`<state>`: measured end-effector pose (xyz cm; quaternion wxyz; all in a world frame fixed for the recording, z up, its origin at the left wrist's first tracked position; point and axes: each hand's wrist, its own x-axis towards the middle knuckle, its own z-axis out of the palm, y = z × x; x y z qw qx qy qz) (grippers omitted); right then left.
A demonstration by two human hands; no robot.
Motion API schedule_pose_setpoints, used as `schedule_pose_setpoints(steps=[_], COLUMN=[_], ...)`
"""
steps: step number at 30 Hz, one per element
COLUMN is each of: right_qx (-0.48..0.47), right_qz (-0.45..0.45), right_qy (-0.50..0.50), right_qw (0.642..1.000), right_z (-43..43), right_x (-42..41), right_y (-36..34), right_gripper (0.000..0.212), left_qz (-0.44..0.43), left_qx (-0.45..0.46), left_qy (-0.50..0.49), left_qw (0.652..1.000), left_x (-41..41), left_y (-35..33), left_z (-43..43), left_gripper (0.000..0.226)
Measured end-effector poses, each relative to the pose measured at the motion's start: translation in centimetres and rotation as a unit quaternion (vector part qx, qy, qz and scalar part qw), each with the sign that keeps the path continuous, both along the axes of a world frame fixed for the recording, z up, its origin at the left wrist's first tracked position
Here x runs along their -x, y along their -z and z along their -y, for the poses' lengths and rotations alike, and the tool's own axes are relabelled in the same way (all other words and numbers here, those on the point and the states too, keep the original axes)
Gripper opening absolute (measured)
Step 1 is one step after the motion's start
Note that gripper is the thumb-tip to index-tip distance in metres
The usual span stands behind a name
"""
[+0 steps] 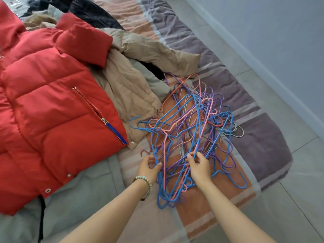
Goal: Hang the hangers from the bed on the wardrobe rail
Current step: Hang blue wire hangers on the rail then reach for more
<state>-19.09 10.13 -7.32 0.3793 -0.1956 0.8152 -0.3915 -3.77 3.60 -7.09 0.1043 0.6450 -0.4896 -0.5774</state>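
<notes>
Both bare forearms reach forward from the near edge, roughly side by side. The left hand (149, 166) lies palm-right with its fingers curled and thumb spread, a bead bracelet on the wrist. The right hand (199, 165) is slightly farther right, knuckles up, fingers (192, 157) bent in a pinching grip.

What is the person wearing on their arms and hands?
Both arms are bare, with no sleeves showing and no gloves. The left hand has a beaded bracelet on its wrist, with pale greenish and brown beads. The right hand wears nothing.
</notes>
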Motion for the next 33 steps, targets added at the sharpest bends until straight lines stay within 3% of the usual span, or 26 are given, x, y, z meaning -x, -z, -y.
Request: schedule_pose_setpoints(steps=[4, 7, 15, 18, 26, 33], right_qx=[0.063, 0.11, 0.202, 0.225, 0.334, 0.378], right_qz=[0.002, 0.0, -0.067, -0.111, -0.251, -0.345], right_qy=[0.022, 0.044, 0.127, 0.151, 0.17, 0.181], right_qw=[0.998, 0.993, 0.969, 0.956, 0.893, 0.84], right_z=[-0.7, -1.4, -5.9, -9.3, -20.1, -29.3], right_x=[0.2, 1.1, 2.9, 3.3, 0.5, -3.9], right_y=[-3.4, -7.6, -24.0, -31.0, -51.9, -66.7], right_gripper=[0.019, 0.019, 0.033, 0.041, 0.023, 0.045], left_qz=[-0.059, -0.156, -0.377, -0.405, -0.448, -0.474], left_qx=[0.041, 0.072, 0.082, 0.117, 0.205, 0.272], left_qy=[-0.015, -0.029, 0.047, 0.135, 0.344, 0.471], left_qw=[0.997, 0.985, 0.922, 0.896, 0.799, 0.693], left_x=[0.6, 2.2, 7.2, 7.9, 7.7, 7.0], left_y=[-4.0, -9.1, -28.8, -36.6, -54.2, -65.6], left_z=[0.1, 0.5, -0.7, -2.7, -11.1, -20.7], left_gripper=[0.013, 0.011, 0.008, 0.012, 0.021, 0.023])
